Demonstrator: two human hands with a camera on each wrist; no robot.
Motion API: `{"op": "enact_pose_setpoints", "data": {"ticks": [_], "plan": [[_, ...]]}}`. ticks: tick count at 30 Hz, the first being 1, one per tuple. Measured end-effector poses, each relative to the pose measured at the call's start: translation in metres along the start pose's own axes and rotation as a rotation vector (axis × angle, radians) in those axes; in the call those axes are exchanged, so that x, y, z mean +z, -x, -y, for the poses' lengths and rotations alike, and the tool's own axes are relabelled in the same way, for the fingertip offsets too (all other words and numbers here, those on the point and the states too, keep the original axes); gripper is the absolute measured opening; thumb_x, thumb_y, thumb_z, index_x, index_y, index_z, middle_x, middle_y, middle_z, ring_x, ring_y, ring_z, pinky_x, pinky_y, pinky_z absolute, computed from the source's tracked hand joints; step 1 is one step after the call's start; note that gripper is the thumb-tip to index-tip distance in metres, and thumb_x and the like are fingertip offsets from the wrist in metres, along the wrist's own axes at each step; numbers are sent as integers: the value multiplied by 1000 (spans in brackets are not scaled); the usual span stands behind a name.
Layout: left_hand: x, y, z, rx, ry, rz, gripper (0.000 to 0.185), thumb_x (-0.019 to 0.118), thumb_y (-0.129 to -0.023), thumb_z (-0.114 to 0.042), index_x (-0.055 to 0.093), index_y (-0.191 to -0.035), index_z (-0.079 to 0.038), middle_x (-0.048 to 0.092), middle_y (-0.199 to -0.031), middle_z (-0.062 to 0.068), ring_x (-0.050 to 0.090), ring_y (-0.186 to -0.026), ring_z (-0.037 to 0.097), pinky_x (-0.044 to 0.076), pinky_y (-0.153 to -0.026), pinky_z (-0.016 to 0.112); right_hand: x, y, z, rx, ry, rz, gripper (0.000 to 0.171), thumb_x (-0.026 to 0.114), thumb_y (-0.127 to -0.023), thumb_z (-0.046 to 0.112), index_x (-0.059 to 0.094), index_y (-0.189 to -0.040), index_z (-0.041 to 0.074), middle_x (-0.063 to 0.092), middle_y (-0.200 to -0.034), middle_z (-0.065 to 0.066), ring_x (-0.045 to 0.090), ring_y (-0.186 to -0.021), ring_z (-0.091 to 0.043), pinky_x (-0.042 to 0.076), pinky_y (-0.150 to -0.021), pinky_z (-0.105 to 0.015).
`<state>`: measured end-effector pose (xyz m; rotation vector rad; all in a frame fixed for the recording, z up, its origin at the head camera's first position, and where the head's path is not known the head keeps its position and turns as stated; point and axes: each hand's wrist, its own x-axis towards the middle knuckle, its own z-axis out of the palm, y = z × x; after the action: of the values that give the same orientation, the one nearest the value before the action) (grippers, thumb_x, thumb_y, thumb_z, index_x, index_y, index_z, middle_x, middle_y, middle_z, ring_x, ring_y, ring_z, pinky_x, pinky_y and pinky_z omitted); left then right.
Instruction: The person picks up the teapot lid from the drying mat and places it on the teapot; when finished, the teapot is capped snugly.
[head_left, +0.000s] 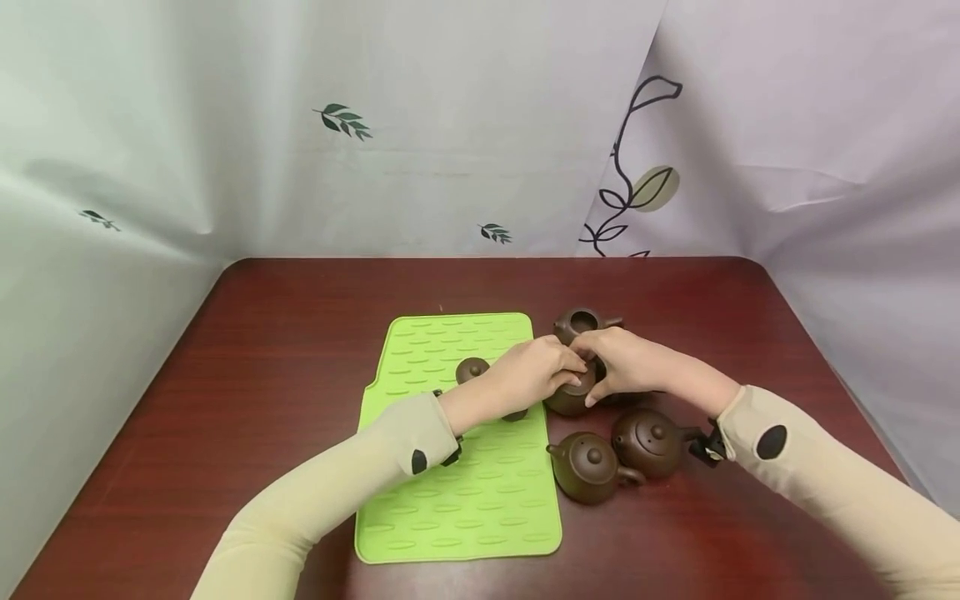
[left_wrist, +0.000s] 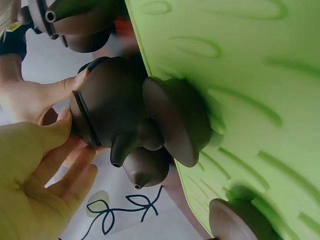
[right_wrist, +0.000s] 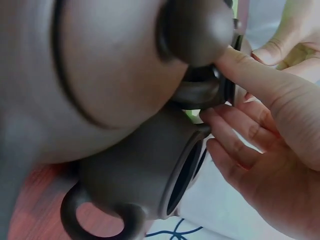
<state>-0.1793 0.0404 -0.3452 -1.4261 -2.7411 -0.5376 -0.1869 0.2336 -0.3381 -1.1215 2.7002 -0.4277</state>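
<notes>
A brown clay teapot point(head_left: 567, 402) stands at the mat's right edge, its spout point(left_wrist: 121, 150) showing in the left wrist view. My left hand point(head_left: 534, 372) pinches its lid point(left_wrist: 84, 120) between thumb and fingers, the lid sitting at the pot's mouth. Coming from the other side, my right hand point(head_left: 633, 362) holds the teapot with thumb and fingers about its upper part. In the right wrist view the right hand point(right_wrist: 280, 135) is near the pot's handle point(right_wrist: 197, 94). Two loose lids lie on the green mat, one lid point(head_left: 471, 369) left of my left hand, another lid point(head_left: 515, 415) partly under it.
Behind the hands stands a lidless teapot point(head_left: 583, 322). Two lidded teapots are nearer, a teapot point(head_left: 590, 468) by the mat and a teapot point(head_left: 648, 443) to its right. The green mat point(head_left: 457, 517) lies on the dark red table point(head_left: 247, 400); white curtains point(head_left: 450, 183) surround it.
</notes>
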Motion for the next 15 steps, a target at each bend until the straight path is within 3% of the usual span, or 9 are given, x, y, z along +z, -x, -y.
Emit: {"op": "enact_pose_setpoints", "data": {"ticks": [7,15], "plan": [[1,-1,1,30,-22,-6,24,63,-89,-24,71,-111,-19,68,-107,-8,58,-102,9,48,-82,19,-1,2,4,-5,13,15,48,86,-66,22,62,-104,7,61,-99,-1,59,-86,-16,50,-72,-31],[2,-4,6,41,-80,28,26,63,-90,-27,69,-114,-20,67,-111,-9,59,-101,9,46,-87,23,0,7,0,-8,4,-8,64,85,-67,22,57,-122,1,58,-115,-9,58,-101,-21,50,-81,-37]]}}
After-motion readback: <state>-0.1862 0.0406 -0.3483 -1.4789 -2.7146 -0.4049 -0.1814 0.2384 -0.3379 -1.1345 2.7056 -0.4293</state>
